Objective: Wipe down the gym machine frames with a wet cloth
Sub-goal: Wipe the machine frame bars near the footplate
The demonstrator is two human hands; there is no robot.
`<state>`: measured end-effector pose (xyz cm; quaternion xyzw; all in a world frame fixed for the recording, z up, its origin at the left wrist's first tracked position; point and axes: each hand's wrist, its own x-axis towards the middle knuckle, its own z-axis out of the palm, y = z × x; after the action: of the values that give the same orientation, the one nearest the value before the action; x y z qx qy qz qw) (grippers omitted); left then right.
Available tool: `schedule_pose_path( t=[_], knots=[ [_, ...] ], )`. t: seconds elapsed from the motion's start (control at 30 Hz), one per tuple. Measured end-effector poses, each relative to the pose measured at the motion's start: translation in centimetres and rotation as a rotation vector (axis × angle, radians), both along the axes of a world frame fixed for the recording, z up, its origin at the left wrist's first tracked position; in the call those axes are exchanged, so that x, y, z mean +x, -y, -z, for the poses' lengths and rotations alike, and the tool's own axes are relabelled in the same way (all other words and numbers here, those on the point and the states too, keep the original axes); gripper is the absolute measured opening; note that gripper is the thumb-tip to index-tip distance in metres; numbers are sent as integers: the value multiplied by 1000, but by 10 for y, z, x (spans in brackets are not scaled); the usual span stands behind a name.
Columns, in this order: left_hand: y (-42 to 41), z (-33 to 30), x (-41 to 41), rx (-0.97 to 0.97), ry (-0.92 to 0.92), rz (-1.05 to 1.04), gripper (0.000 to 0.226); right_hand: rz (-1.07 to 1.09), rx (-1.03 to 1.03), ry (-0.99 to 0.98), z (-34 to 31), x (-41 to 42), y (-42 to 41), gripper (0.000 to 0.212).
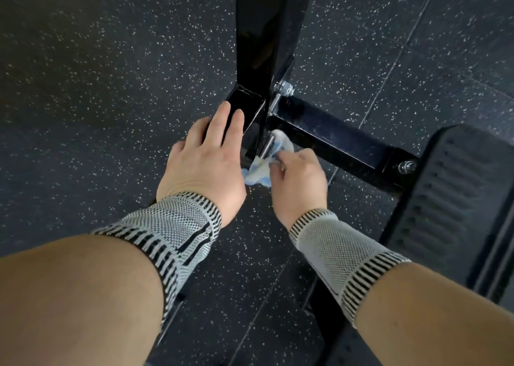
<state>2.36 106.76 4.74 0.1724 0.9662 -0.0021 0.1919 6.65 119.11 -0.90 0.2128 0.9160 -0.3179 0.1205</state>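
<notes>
A glossy black steel machine frame (256, 45) runs down the middle of the view and meets a black cross bar (333, 140) bolted to it. My left hand (205, 157) rests on the short black tube end of the frame, fingers stretched over its top. My right hand (299, 176) grips a crumpled white and blue cloth (264, 170) and presses it against the joint under the cross bar, beside a small metal pin. Part of the cloth is hidden by my fingers. Both wrists wear grey knitted supports.
A black ribbed foot plate (450, 198) sits at the right end of the cross bar, with a bolt (406, 167) beside it. Another bolt and nut (283, 88) sit at the joint. Dark speckled rubber floor tiles (97, 87) lie all around.
</notes>
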Motion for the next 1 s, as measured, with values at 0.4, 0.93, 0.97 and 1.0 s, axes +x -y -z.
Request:
schedule_pose_path(
  t=[0.4, 0.93, 0.97, 1.0],
  knots=[
    [2, 2, 1, 24, -27, 16, 76, 153, -73, -79, 2, -50, 0, 24],
    [1, 0, 1, 9, 10, 6, 80, 311, -338, 83, -2, -23, -4, 14],
    [2, 1, 1, 10, 5, 7, 80, 368, -347, 40, -9, -28, -8, 13],
    [2, 1, 1, 14, -7, 8, 80, 453, -380, -14, -14, -38, -11, 10]
  ],
)
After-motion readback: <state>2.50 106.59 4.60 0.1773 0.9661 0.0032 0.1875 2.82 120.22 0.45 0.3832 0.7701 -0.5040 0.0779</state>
